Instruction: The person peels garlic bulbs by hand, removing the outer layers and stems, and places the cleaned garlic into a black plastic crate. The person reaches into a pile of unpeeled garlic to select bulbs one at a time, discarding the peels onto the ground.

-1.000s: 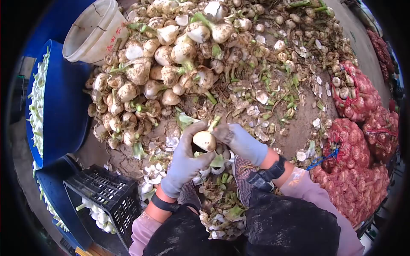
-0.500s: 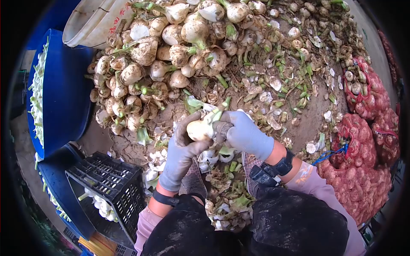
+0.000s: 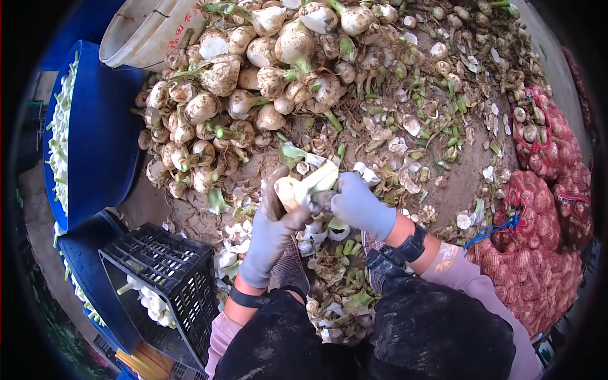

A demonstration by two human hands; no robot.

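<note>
My left hand (image 3: 267,231), in a soiled grey glove, is closed around a pale garlic bulb (image 3: 289,192) with a short, thick green-white stem pointing up and to the right. At the bulb's right side, my gloved right hand (image 3: 358,204) is closed, with its fingertips against the skin at the stem's base. Those fingertips are dark and partly blurred, so their exact hold is hard to see. Beneath both hands lie peeled-off skins (image 3: 310,237) and leaf scraps between my shoes.
A heap of muddy garlic bulbs (image 3: 247,82) lies ahead, with a white bucket (image 3: 142,38) behind it. On the left are a blue tub (image 3: 101,139) of peeled bulbs and a tipped black crate (image 3: 158,253). Red mesh sacks (image 3: 532,278) stand at the right.
The stem's outer layer now looks peeled wider and paler. My right hand has shifted slightly down from the stem toward the bulb's side. My left hand keeps its hold.
</note>
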